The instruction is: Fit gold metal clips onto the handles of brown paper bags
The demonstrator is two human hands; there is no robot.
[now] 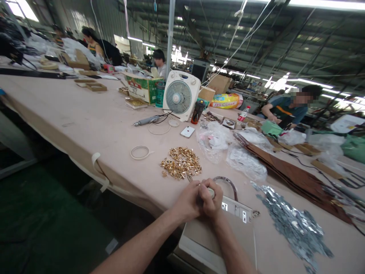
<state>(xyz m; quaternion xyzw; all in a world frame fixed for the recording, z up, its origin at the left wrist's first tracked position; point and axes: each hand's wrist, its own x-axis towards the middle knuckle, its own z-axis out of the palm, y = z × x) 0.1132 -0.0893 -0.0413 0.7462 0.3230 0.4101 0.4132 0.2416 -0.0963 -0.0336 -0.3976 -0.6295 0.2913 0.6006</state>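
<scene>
My left hand point(186, 201) and my right hand point(210, 201) meet at the table's near edge, both closed around a small pale-handled tool point(211, 192) whose tip is hidden. They rest over a beige bag point(216, 232) with a white metal-fitted band point(236, 207) and a brown strap loop point(228, 182). A heap of gold metal fittings point(181, 163) lies just beyond my hands. To the right spreads a pile of silver metal pieces point(293, 224).
On the long pink table point(85, 118) stand a white fan point(180, 95), a phone point(187, 131), a tape ring point(140, 152), a power screwdriver point(146, 121), plastic bags point(228, 148) and brown leather strips point(291, 173). A seated person point(288, 106) works at the far right; others sit far back.
</scene>
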